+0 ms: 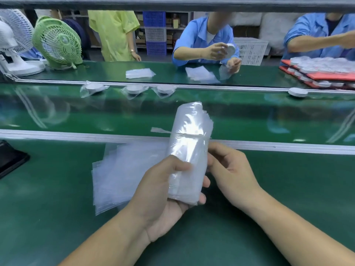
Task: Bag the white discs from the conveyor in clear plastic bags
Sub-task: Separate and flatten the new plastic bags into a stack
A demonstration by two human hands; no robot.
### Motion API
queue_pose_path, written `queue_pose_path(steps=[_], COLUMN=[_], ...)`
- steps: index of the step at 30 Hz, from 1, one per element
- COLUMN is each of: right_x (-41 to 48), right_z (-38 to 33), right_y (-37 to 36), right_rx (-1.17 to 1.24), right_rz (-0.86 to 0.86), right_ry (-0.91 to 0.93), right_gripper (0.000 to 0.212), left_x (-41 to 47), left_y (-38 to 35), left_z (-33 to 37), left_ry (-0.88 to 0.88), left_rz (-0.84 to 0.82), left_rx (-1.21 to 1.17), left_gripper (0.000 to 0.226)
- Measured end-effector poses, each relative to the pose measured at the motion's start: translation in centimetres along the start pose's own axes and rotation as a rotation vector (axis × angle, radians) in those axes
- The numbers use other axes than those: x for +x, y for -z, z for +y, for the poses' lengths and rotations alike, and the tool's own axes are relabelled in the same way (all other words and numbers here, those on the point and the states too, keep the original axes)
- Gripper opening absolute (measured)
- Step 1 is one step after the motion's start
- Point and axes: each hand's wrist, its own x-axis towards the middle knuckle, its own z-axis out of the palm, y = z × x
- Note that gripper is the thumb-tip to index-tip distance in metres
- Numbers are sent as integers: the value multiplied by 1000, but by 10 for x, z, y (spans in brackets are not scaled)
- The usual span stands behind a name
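My left hand (pixel 165 191) grips the lower end of a rolled, banded bundle of clear plastic bags (pixel 189 143), held upright over the near green bench. My right hand (pixel 228 169) sits against the bundle's right side with fingers curled at its edge. A loose stack of flat clear bags (pixel 117 173) lies on the bench to the left of my hands. On the conveyor belt (pixel 249 116) beyond, one bare white disc (pixel 297 92) rides at the far right. Three bagged discs (pixel 132 89) lie along the belt's far edge at left.
Across the belt, seated people in blue coats bag discs, with bag piles (pixel 139 73) before them. Red trays (pixel 322 74) stacked with bagged discs stand at far right. Two desk fans (pixel 57 43) sit at far left. A dark object (pixel 9 158) lies at my bench's left edge.
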Motion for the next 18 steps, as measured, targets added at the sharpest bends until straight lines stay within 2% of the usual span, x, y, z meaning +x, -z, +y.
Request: queue_pose_path(steps=[4,8,13,18], right_x=[2,0,-3,-1], right_z=[-5,-6,-6,-4], right_y=[-1,-4,-2,3], right_rx=[85,48,-52,-168], right_rz=[69,128,256,194], right_ry=[18,48,127,205], right_gripper=[19,17,9,8], left_x=[0,1,3,4], left_y=[1,4,6,8], left_z=[4,6,2,2], left_ry=[48,116,107,134], left_rz=[-51,-127,-121,-95], left_rx=[-136,-166,-105,-140], left_gripper=[54,45,41,42])
